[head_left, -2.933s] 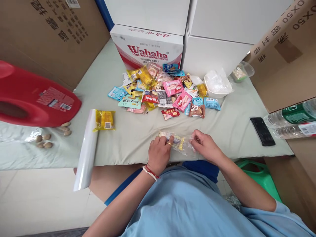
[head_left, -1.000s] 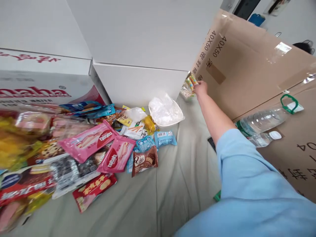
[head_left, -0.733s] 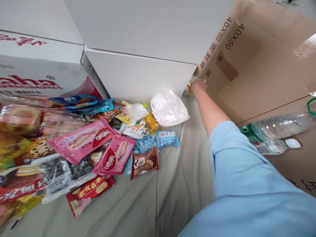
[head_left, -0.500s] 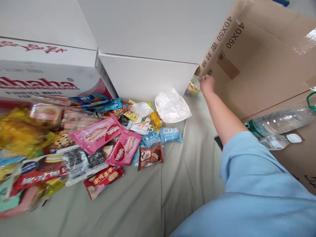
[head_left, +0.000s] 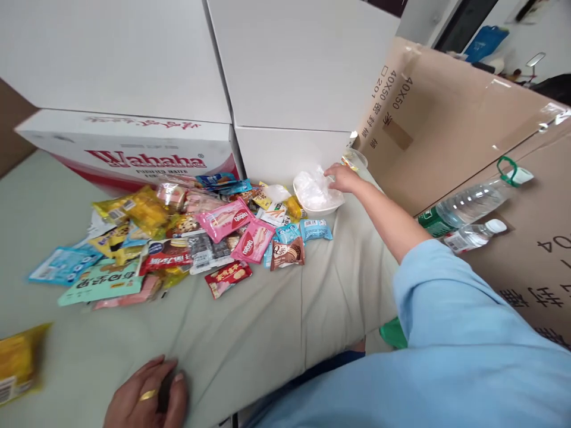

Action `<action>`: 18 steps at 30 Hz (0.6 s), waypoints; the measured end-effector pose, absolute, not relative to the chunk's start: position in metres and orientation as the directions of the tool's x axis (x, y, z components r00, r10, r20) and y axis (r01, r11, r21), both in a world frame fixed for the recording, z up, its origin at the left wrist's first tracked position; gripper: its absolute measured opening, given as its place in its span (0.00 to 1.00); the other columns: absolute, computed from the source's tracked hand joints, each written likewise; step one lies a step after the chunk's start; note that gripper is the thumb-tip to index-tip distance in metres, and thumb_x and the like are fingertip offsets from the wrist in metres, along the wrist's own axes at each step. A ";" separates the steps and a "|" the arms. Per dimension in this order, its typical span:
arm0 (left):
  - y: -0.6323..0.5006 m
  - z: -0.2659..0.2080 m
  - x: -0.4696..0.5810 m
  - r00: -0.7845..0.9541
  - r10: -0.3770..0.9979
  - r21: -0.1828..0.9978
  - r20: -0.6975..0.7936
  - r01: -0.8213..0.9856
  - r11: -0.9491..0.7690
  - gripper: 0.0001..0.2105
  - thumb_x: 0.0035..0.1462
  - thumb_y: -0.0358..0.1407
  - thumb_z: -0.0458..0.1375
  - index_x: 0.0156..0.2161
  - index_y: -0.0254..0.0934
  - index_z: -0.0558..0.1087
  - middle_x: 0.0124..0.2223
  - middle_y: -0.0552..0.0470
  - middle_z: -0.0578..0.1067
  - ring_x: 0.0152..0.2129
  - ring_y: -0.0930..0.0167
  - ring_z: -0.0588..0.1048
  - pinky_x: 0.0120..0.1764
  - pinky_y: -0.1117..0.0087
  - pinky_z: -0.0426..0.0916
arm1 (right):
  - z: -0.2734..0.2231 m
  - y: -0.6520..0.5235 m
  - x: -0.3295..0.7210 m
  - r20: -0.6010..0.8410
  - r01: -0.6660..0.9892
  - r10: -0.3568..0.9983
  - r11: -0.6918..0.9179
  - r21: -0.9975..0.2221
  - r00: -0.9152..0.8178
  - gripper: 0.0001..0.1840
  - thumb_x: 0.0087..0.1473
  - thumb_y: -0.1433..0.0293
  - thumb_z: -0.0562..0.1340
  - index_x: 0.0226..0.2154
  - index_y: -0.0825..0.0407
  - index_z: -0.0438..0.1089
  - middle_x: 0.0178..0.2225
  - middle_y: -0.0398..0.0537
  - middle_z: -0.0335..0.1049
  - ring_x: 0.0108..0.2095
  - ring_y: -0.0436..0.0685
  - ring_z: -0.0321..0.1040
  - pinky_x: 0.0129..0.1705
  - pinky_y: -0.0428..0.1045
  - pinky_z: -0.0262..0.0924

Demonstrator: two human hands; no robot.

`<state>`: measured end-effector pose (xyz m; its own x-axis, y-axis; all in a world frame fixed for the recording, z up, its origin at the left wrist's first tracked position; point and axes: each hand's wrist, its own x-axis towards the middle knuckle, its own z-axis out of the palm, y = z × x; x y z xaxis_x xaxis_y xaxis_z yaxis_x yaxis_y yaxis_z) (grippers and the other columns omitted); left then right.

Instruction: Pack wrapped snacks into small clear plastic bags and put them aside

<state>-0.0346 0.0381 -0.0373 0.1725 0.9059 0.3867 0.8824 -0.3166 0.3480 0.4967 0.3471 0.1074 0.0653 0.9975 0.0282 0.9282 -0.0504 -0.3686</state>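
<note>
My right hand [head_left: 344, 178] reaches over the right edge of a white bowl [head_left: 322, 211]. Its fingers are apart, the tips at a crumpled clear plastic bag [head_left: 310, 189] lying in the bowl; I cannot tell whether they press on it. Behind this hand, a clear plastic tub [head_left: 355, 159] with a colourful label stands by the white box. My left hand [head_left: 145, 395], a gold ring on one finger, rests on the green-grey cloth [head_left: 250, 321] at the front. Its fingers are bent, apart from the thumb, with nothing visible in them.
Packaged snacks lie piled left of the bowl, among them pink wafer packets [head_left: 227, 219] and a brown packet [head_left: 288, 254]. One yellow packet [head_left: 20, 362] lies apart at the left edge. White cartons [head_left: 303, 71] stand behind; cardboard [head_left: 446, 125] and two bottles [head_left: 473, 202] are at right.
My right hand has left the clear tub and moved left to the bag in the bowl. My left hand has come into view at the bottom. The view has shifted, showing more on the left.
</note>
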 end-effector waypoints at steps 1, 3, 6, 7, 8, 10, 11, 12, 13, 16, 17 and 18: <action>0.038 -0.036 -0.034 0.176 0.899 0.336 0.402 0.884 -0.324 0.12 0.65 0.43 0.53 0.46 0.40 0.73 0.47 0.41 0.78 0.45 0.54 0.78 0.53 0.50 0.72 | 0.107 0.347 0.490 0.047 0.932 0.993 -0.085 -0.352 0.108 0.14 0.46 0.80 0.69 0.38 0.54 0.80 0.46 0.51 0.76 0.45 0.56 0.68 0.51 0.48 0.58; 0.038 -0.034 -0.033 0.176 0.882 0.323 0.437 0.885 -0.337 0.10 0.65 0.41 0.54 0.45 0.40 0.73 0.45 0.42 0.79 0.44 0.57 0.79 0.51 0.53 0.73 | 0.111 0.343 0.481 0.109 0.925 0.977 -0.132 -0.355 0.181 0.08 0.55 0.79 0.62 0.36 0.56 0.78 0.42 0.52 0.76 0.44 0.55 0.69 0.49 0.48 0.57; 0.036 -0.034 -0.033 0.156 0.850 0.319 0.504 0.880 -0.351 0.09 0.66 0.39 0.54 0.44 0.39 0.74 0.42 0.43 0.78 0.42 0.57 0.79 0.48 0.54 0.74 | 0.125 0.322 0.473 0.237 0.900 0.940 -0.129 -0.416 0.245 0.10 0.61 0.75 0.57 0.39 0.57 0.75 0.41 0.52 0.76 0.42 0.53 0.68 0.46 0.48 0.58; 0.036 -0.034 -0.034 0.141 0.840 0.323 0.524 0.880 -0.349 0.08 0.65 0.38 0.54 0.44 0.39 0.74 0.42 0.43 0.78 0.41 0.57 0.79 0.48 0.54 0.74 | 0.130 0.310 0.469 0.271 0.857 0.923 -0.103 -0.505 0.271 0.09 0.61 0.73 0.57 0.38 0.56 0.73 0.40 0.51 0.76 0.39 0.52 0.67 0.44 0.47 0.59; 0.035 -0.034 -0.035 0.122 0.831 0.333 0.543 0.877 -0.346 0.07 0.65 0.38 0.55 0.44 0.39 0.74 0.42 0.43 0.78 0.42 0.57 0.79 0.48 0.54 0.74 | 0.135 0.295 0.463 0.280 0.777 0.914 -0.059 -0.626 0.295 0.07 0.60 0.71 0.58 0.37 0.55 0.72 0.39 0.50 0.75 0.36 0.52 0.66 0.40 0.47 0.59; 0.032 -0.032 -0.035 0.063 0.810 0.381 0.583 0.859 -0.341 0.07 0.63 0.36 0.58 0.45 0.39 0.73 0.43 0.43 0.78 0.43 0.58 0.79 0.49 0.54 0.74 | 0.142 0.257 0.444 0.216 0.486 0.931 0.049 -0.873 0.295 0.05 0.56 0.66 0.62 0.35 0.52 0.69 0.35 0.46 0.74 0.28 0.49 0.60 0.33 0.46 0.57; 0.031 -0.029 -0.033 0.025 0.806 0.419 0.592 0.844 -0.335 0.07 0.63 0.35 0.59 0.45 0.39 0.73 0.44 0.44 0.78 0.43 0.58 0.79 0.50 0.54 0.74 | 0.142 0.234 0.432 0.152 0.317 0.959 0.071 -0.946 0.239 0.08 0.54 0.64 0.65 0.34 0.51 0.69 0.34 0.44 0.74 0.26 0.49 0.58 0.30 0.46 0.55; 0.029 -0.026 -0.030 -0.008 0.813 0.468 0.582 0.821 -0.327 0.07 0.63 0.35 0.59 0.45 0.40 0.73 0.44 0.44 0.77 0.43 0.59 0.79 0.50 0.54 0.75 | 0.140 0.210 0.417 0.095 0.180 0.981 0.065 -0.982 0.168 0.11 0.52 0.61 0.67 0.33 0.50 0.69 0.32 0.43 0.72 0.25 0.48 0.56 0.29 0.46 0.55; 0.028 -0.022 -0.025 -0.036 0.832 0.530 0.554 0.786 -0.318 0.07 0.63 0.35 0.59 0.46 0.40 0.73 0.44 0.46 0.76 0.42 0.61 0.79 0.49 0.55 0.75 | 0.136 0.186 0.401 0.042 0.075 0.994 0.034 -0.997 0.103 0.14 0.50 0.59 0.70 0.32 0.50 0.70 0.30 0.42 0.70 0.24 0.48 0.56 0.28 0.46 0.54; 0.023 -0.005 0.001 -0.052 0.903 0.744 0.426 0.588 -0.317 0.13 0.66 0.38 0.58 0.54 0.42 0.69 0.49 0.46 0.72 0.41 0.65 0.79 0.41 0.61 0.79 | 0.115 0.118 0.356 -0.097 -0.110 0.995 -0.099 -0.989 -0.025 0.17 0.50 0.55 0.72 0.33 0.49 0.73 0.25 0.39 0.65 0.23 0.48 0.55 0.28 0.47 0.52; 0.022 0.002 0.011 -0.046 0.902 0.785 0.429 0.514 -0.347 0.20 0.65 0.39 0.60 0.60 0.43 0.66 0.54 0.43 0.69 0.47 0.63 0.78 0.43 0.60 0.79 | 0.106 0.100 0.344 -0.135 -0.116 0.989 -0.141 -0.983 -0.061 0.18 0.50 0.54 0.72 0.33 0.50 0.74 0.25 0.40 0.65 0.23 0.48 0.55 0.28 0.47 0.52; 0.022 0.009 0.021 -0.017 0.893 0.783 0.449 0.489 -0.384 0.27 0.63 0.41 0.63 0.64 0.45 0.62 0.59 0.41 0.67 0.55 0.60 0.74 0.48 0.57 0.79 | 0.098 0.084 0.333 -0.168 -0.103 0.981 -0.178 -0.979 -0.099 0.18 0.50 0.53 0.73 0.33 0.50 0.74 0.25 0.40 0.65 0.23 0.48 0.55 0.28 0.47 0.51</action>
<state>0.0210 0.0217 0.0092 -0.0168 0.8933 0.4491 0.4895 -0.3843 0.7828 0.3326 0.0844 0.0979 -0.0991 0.9809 -0.1675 -0.1033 -0.1776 -0.9787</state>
